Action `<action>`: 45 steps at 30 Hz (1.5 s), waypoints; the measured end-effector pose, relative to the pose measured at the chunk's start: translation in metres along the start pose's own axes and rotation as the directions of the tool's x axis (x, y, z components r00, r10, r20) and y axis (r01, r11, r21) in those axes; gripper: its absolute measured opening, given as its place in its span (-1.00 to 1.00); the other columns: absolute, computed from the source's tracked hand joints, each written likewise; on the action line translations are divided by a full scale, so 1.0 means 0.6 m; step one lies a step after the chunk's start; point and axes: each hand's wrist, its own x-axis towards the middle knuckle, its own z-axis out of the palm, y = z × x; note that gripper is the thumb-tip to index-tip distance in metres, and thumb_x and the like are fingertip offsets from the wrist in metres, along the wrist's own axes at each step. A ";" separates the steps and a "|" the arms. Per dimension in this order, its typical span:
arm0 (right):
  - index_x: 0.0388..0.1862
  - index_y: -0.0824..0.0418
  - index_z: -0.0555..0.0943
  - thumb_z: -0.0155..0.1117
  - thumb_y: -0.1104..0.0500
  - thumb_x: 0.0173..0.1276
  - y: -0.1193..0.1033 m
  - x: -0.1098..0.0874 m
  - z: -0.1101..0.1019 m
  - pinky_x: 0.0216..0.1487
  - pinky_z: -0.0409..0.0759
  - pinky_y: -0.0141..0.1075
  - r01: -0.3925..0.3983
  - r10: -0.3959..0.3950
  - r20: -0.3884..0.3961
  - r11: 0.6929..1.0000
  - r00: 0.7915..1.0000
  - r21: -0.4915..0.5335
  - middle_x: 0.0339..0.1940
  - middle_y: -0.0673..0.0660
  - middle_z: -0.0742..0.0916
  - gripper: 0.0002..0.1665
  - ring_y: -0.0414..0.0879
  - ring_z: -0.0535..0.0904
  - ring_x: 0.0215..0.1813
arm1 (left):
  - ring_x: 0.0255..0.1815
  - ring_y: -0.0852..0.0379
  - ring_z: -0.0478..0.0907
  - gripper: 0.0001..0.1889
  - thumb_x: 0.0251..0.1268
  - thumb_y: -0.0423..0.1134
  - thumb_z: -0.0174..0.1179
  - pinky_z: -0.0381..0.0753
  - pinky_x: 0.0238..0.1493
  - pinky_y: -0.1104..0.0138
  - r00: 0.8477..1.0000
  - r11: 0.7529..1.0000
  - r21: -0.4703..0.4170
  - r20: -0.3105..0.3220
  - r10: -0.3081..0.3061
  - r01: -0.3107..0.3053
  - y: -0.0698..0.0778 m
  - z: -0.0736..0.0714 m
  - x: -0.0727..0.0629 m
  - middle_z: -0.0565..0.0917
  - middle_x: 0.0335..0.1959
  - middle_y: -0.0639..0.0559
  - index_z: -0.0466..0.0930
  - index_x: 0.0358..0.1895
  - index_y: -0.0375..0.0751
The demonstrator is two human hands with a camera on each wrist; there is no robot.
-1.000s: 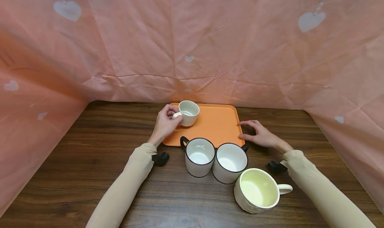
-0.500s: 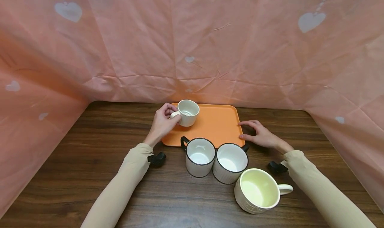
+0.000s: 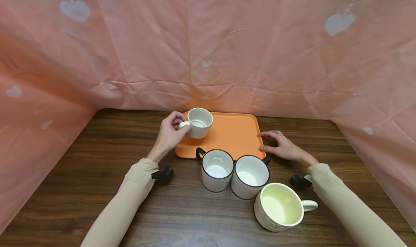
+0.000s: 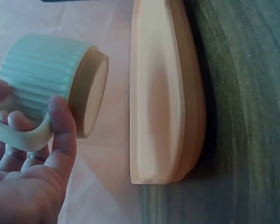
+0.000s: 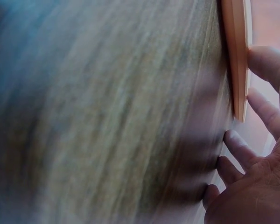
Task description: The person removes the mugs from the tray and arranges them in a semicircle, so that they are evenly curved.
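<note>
A small white ribbed cup [image 3: 199,126] hangs over the left end of the orange tray [image 3: 235,131]. My left hand [image 3: 169,134] grips it by the handle [image 4: 30,139], fingers curled through and around the loop. In the left wrist view a gap separates the cup's base [image 4: 94,95] from the tray. At the tray's right edge, my right hand [image 3: 282,146] has its fingers spread, thumb and forefinger touching the rim. The right wrist view shows fingertips against the tray's side [image 5: 237,60] and the other fingers loosely bent near the tabletop.
Two white mugs with black rims, one left [image 3: 217,171] and one right [image 3: 249,176], stand side by side before the tray. A cream mug [image 3: 277,207] stands nearer, handle to the right. Pink cloth [image 3: 208,44] borders the dark wooden table [image 3: 97,174] behind and at both sides.
My left hand has carried the white cup a little to the left and slightly up, off the tray. My right hand and the other mugs stay where they were.
</note>
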 end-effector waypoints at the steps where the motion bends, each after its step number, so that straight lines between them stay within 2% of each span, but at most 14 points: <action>1: 0.43 0.15 0.47 0.36 -0.01 0.44 0.000 0.000 0.000 0.41 0.23 0.44 0.001 -0.001 0.000 1.000 1.000 0.000 0.47 0.43 0.35 -0.35 0.38 0.24 0.49 | -0.43 0.07 0.63 -0.76 0.18 -0.47 0.29 0.78 -0.25 -0.01 1.000 1.000 0.001 0.001 0.002 -0.002 0.000 -0.001 -0.002 0.61 -0.40 0.00 0.51 -0.11 -0.31; 7: 0.43 0.15 0.48 0.37 0.00 0.44 0.001 0.000 0.001 0.41 0.22 0.43 0.006 -0.006 -0.005 1.000 1.000 0.004 0.46 0.43 0.36 -0.36 0.37 0.23 0.50 | -0.44 0.07 0.64 -0.76 0.19 -0.49 0.30 0.78 -0.29 0.06 1.000 1.000 -0.011 0.009 0.014 -0.014 0.000 -0.006 -0.011 0.61 -0.41 0.02 0.51 -0.10 -0.34; 13: 0.42 0.13 0.49 0.37 0.00 0.44 0.003 0.003 0.001 0.41 0.23 0.41 0.016 -0.016 -0.017 1.000 1.000 -0.006 0.45 0.40 0.40 -0.37 0.34 0.24 0.50 | -0.41 0.17 0.64 -0.72 0.19 -0.47 0.38 0.77 -0.32 0.27 1.000 0.999 -0.042 0.021 0.021 -0.020 0.004 -0.016 -0.021 0.62 -0.35 0.03 0.53 -0.07 -0.37; 20: 0.41 0.14 0.50 0.37 0.01 0.44 0.002 0.003 0.001 0.41 0.23 0.40 0.024 -0.024 -0.018 1.000 1.000 -0.004 0.45 0.40 0.41 -0.38 0.33 0.24 0.49 | -0.31 0.22 0.59 -0.67 0.16 -0.39 0.45 0.62 -0.22 0.47 0.999 0.999 0.007 0.017 0.042 -0.042 0.005 -0.032 -0.033 0.64 -0.32 0.10 0.55 -0.07 -0.35; 35: 0.42 0.15 0.49 0.37 0.00 0.44 0.000 0.003 0.001 0.41 0.22 0.42 0.025 -0.025 -0.014 1.000 1.000 -0.006 0.45 0.41 0.41 -0.37 0.34 0.23 0.50 | -0.32 0.25 0.58 -0.69 0.12 -0.39 0.48 0.59 -0.15 0.47 0.996 0.994 0.065 0.016 0.084 -0.085 0.014 -0.067 -0.063 0.65 -0.35 0.15 0.57 -0.13 -0.30; 45: 0.42 0.14 0.49 0.36 -0.01 0.44 0.003 0.002 0.002 0.39 0.24 0.43 0.019 -0.019 -0.011 1.000 1.000 -0.011 0.45 0.41 0.40 -0.37 0.35 0.24 0.49 | -0.45 0.18 0.69 -0.71 0.14 -0.54 0.38 0.71 -0.32 0.40 0.994 0.996 -0.028 0.065 0.089 -0.088 0.013 -0.096 -0.079 0.65 -0.41 0.13 0.49 -0.13 -0.45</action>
